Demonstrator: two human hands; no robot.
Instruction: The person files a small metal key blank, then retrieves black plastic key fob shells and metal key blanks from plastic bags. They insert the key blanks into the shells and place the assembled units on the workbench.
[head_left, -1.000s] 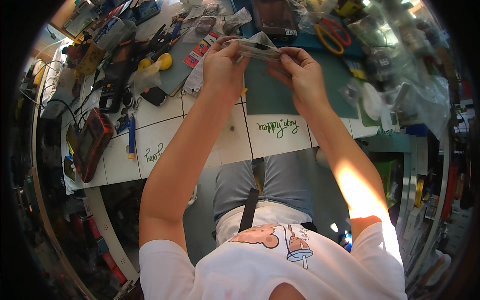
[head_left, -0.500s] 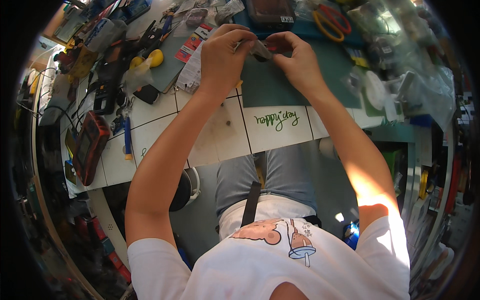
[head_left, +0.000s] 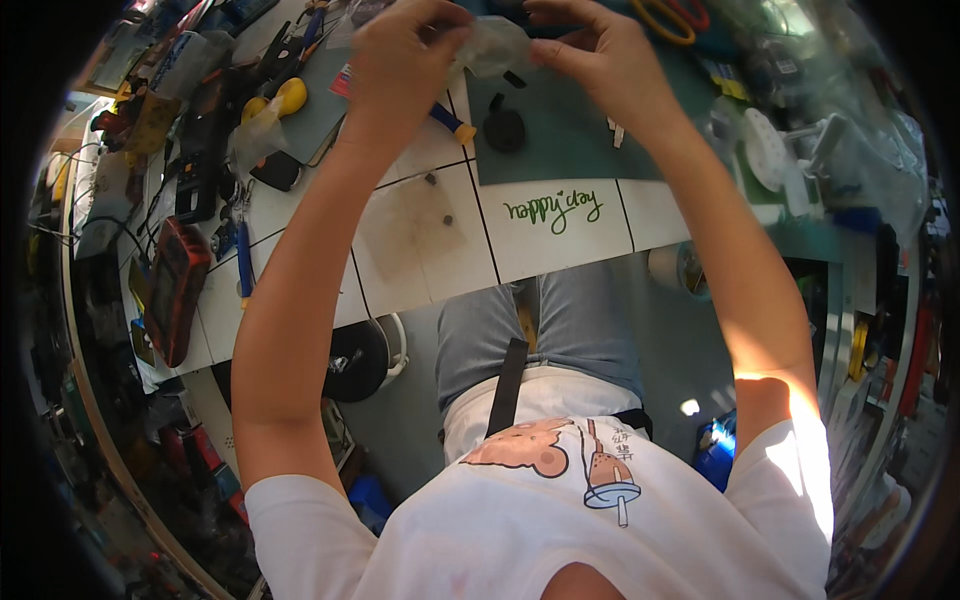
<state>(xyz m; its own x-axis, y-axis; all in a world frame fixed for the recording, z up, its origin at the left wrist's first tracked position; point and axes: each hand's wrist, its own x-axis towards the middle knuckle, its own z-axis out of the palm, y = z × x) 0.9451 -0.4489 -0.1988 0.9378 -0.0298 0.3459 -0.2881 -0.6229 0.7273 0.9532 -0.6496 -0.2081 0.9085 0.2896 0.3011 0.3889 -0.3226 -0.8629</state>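
Observation:
A crumpled clear plastic bag (head_left: pixel 496 46) spans the gap between my hands at the top of the view. My left hand (head_left: pixel 408 50) pinches its left edge with thumb and fingertips. At its right edge is the thumb of my right hand (head_left: pixel 603 55), the index finger bent above it; that grip is partly blurred. Below the bag, a dark rounded key fob (head_left: pixel 503 128) lies on the green mat (head_left: pixel 565 150). A small black strip (head_left: pixel 514 79) shows just under the bag. Beside my right wrist is a small silver key (head_left: pixel 616 132).
A blue-and-yellow screwdriver handle (head_left: pixel 453 122) sticks out by my left wrist. Orange-handled scissors (head_left: pixel 665 18) lie at the far right. Left are a red-cased meter (head_left: pixel 176 290) and yellow-handled tool (head_left: pixel 289 98). White parts and plastic bags crowd the right. The white tiled table's front edge (head_left: pixel 430 303) runs nearer me.
Both hands have moved up and away from me, with the bag spread between them. The dark fob, black strip, silver key and screwdriver handle now show on the table below.

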